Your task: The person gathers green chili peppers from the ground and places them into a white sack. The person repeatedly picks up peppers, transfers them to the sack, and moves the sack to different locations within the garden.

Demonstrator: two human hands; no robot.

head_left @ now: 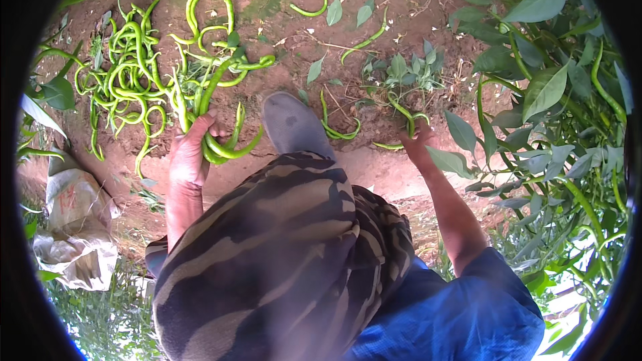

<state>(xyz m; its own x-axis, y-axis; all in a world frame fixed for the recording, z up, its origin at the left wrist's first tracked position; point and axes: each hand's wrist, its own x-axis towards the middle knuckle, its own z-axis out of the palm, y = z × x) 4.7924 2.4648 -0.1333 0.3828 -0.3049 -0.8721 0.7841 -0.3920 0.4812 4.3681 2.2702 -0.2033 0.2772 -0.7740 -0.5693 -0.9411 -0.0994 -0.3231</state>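
My left hand (193,153) is closed around a bunch of long green chili peppers (213,87), whose curved ends stick out on both sides of the fist. Beside it, at the upper left, a loose pile of green chili peppers (133,70) lies on the soil. My right hand (419,143) is low at the ground on the right, its fingers around a curved green chili pepper (404,110); the fingertips are partly hidden. Between my hands, another curled pepper (341,133) lies on the soil, and single peppers (368,42) are scattered farther off.
Leafy pepper plants (546,85) with hanging peppers crowd the right side. A crumpled whitish woven sack (80,220) lies at the left. My grey shoe (293,120) and camouflage-clad knee (271,240) stand between my arms. A small weed (409,72) grows ahead of my right hand.
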